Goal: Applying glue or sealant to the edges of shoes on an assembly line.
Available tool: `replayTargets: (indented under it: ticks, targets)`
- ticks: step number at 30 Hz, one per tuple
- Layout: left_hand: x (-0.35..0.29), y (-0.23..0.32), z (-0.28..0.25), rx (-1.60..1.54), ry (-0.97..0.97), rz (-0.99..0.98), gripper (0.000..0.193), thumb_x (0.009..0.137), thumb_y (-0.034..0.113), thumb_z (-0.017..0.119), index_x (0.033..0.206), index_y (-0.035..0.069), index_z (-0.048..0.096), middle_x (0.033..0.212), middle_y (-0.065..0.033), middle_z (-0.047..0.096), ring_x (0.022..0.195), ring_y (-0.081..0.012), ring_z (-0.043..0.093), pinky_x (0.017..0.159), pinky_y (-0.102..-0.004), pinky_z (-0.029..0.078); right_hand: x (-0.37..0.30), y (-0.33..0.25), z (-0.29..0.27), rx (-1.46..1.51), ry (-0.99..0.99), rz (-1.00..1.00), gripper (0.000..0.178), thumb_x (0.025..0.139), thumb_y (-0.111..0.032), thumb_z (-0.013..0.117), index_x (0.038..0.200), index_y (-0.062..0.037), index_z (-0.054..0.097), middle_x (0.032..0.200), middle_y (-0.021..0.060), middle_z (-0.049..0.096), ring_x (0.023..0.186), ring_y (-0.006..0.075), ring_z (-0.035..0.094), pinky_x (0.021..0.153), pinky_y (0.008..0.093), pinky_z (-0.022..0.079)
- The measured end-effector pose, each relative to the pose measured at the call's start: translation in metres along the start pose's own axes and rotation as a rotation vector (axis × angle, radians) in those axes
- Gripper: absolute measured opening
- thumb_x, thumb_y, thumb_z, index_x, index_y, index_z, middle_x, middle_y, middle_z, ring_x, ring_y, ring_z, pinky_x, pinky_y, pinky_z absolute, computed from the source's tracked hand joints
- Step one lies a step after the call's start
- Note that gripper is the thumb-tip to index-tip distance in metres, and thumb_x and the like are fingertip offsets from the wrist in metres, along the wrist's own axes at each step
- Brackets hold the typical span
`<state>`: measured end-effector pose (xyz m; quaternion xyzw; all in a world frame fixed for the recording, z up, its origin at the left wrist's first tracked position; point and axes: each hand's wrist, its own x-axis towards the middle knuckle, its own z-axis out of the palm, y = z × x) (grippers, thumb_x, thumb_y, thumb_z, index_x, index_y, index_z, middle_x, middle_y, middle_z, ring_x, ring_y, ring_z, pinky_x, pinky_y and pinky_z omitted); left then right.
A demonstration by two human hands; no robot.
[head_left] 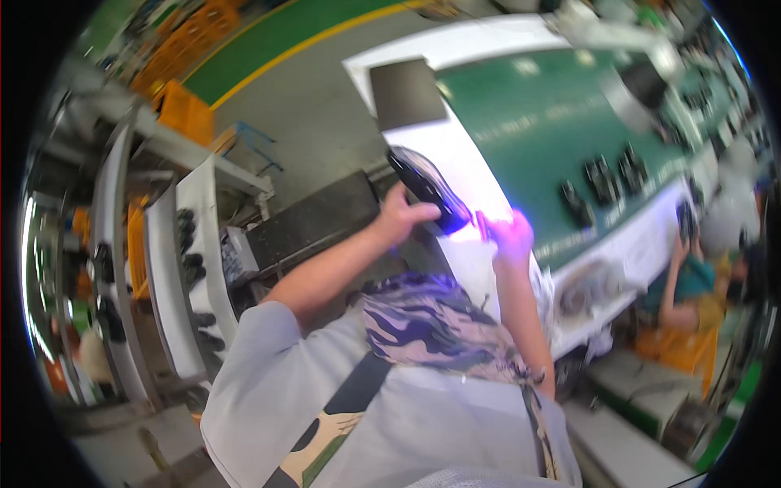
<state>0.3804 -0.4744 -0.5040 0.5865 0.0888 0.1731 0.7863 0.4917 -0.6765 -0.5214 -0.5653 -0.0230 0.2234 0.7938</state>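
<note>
A glossy black shoe [420,184], its pale inside showing, is held tilted over the near end of the white tabletop [488,183]. My left hand [403,216] is closed round its lower side, the thumb pressed against it. Just right of the shoe's lower end is my right hand [511,237], its fingers drawn together and pointing at the shoe. Bright violet-blue light falls on these fingers and on that end of the shoe. Whatever the right fingers may hold is too blurred to make out.
A green conveyor belt [521,122] carrying several black shoes [602,180] runs beside the tabletop. A dark square board [405,93] lies at the far end. Racks with shoes [189,260] stand left; orange crates [183,112] are behind. Another person [691,285] sits at right.
</note>
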Motion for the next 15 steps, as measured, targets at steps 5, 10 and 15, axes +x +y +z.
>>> replayTargets:
  ticks: [5,10,15]
  targets:
    - [-0.012,0.041,-0.051,0.392,0.11,0.268,0.062,0.074,0.013,0.082,0.128,0.0,0.053,0.12,-0.0079,0.061,0.115,-0.0184,0.056,0.105,-0.0347,0.041,0.0,0.008,0.066,0.039,-0.165,0.061,0.022,0.078,-0.003,0.075,0.082,-0.0076,0.054,0.072,-0.0014,0.054,0.063,0.0104,0.054,0.058,0.0257,0.044]
    - [-0.026,0.113,-0.107,0.455,0.264,0.369,0.065,0.074,0.015,0.084,0.129,0.0,0.052,0.12,-0.0078,0.061,0.113,-0.0175,0.056,0.104,-0.0345,0.041,0.012,0.005,0.115,-0.012,-0.337,0.051,0.014,0.085,0.001,0.066,0.092,-0.0025,0.053,0.086,0.0079,0.063,0.074,0.0169,0.062,0.066,0.0297,0.051]
    - [-0.038,0.255,-0.183,0.668,0.491,0.497,0.067,0.073,0.019,0.084,0.13,0.002,0.053,0.118,-0.0125,0.064,0.114,-0.021,0.058,0.105,-0.0351,0.041,0.024,0.034,0.142,0.097,-0.436,0.12,0.015,0.089,-0.011,0.061,0.091,0.0033,0.058,0.095,0.0216,0.069,0.078,0.0241,0.066,0.065,0.0316,0.052]
